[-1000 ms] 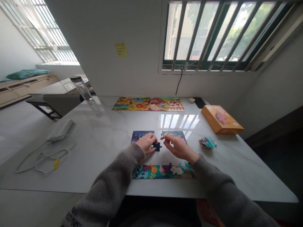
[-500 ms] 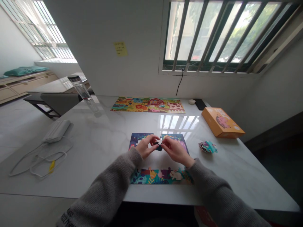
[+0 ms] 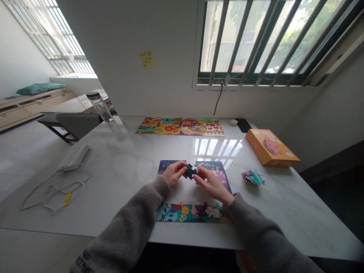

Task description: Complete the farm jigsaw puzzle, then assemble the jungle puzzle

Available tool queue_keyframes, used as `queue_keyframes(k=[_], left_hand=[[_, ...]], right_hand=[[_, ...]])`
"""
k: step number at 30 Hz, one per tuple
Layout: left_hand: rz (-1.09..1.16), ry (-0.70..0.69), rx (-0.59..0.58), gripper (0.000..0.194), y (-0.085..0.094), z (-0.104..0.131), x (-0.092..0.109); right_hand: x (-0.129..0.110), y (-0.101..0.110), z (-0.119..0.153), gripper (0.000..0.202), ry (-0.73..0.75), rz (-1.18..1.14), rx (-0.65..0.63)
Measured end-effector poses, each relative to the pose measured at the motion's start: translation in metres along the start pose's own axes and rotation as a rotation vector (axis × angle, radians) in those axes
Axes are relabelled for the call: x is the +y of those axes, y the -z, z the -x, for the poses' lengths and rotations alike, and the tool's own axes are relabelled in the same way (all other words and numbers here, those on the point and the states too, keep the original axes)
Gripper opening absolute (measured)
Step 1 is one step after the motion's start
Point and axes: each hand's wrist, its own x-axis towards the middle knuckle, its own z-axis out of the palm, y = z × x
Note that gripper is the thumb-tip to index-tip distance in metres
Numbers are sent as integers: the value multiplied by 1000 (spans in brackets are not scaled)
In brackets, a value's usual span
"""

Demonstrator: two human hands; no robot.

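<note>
A dark teal puzzle piece (image 3: pixel 191 171) is held up between both hands, above the gap in a partly assembled puzzle. My left hand (image 3: pixel 174 173) pinches its left side between thumb and fingers. On the other side, my right hand (image 3: pixel 209 182) has its fingertips closed on the piece's right edge. Behind the hands lie the puzzle's dark blue upper left part (image 3: pixel 165 165) and purple right part (image 3: pixel 222 173), partly covered by them. The puzzle's bottom strip (image 3: pixel 184 213), with plants and a white rabbit, runs near the table's front edge.
A small pile of loose pieces (image 3: pixel 253 178) lies right of the puzzle, near an orange box (image 3: pixel 271 148). A finished animal puzzle (image 3: pixel 180 126) lies by the wall. Further left are a bottle (image 3: pixel 101 108) and a white device with cable (image 3: pixel 74 157).
The puzzle piece has been turned so its face shows more clearly between the fingertips. The view has shifted slightly to the left.
</note>
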Motion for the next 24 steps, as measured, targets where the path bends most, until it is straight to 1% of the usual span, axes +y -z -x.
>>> queue_keyframes(k=[3, 6, 10, 13, 15, 17, 18, 19, 21, 22, 24], left_hand=[[-102, -31, -11, 45, -1, 1, 0], [-194, -57, -11, 42, -3, 1, 0], [-275, -118, 5, 42, -5, 1, 0], [-349, -157, -4, 41, -5, 1, 0], [-368, -169, -12, 40, -4, 1, 2], [-364, -191, -20, 39, -2, 1, 4], [-373, -216, -28, 41, -1, 2, 5], [-401, -251, -41, 46, 0, 2, 5], [-509, -329, -77, 63, 2, 2, 5], [-572, -357, -91, 68, 3, 2, 4], [-666, -381, -103, 64, 4, 1, 2]], right_hand=[[6, 2, -2, 25, 31, 3, 52], [11, 5, -4, 26, 40, 27, 29], [7, 6, -3, 30, 30, 9, 18], [4, 7, -2, 32, 25, 23, -40], [4, 8, -3, 31, 14, 36, -74], [6, 10, -5, 32, 2, 32, -75], [8, 11, -6, 33, 0, 28, -60], [10, 13, -7, 34, 0, 24, -39], [14, 15, -9, 35, -2, 19, -5], [15, 16, -9, 35, -4, 19, 7], [16, 16, -9, 35, -8, 22, 11]])
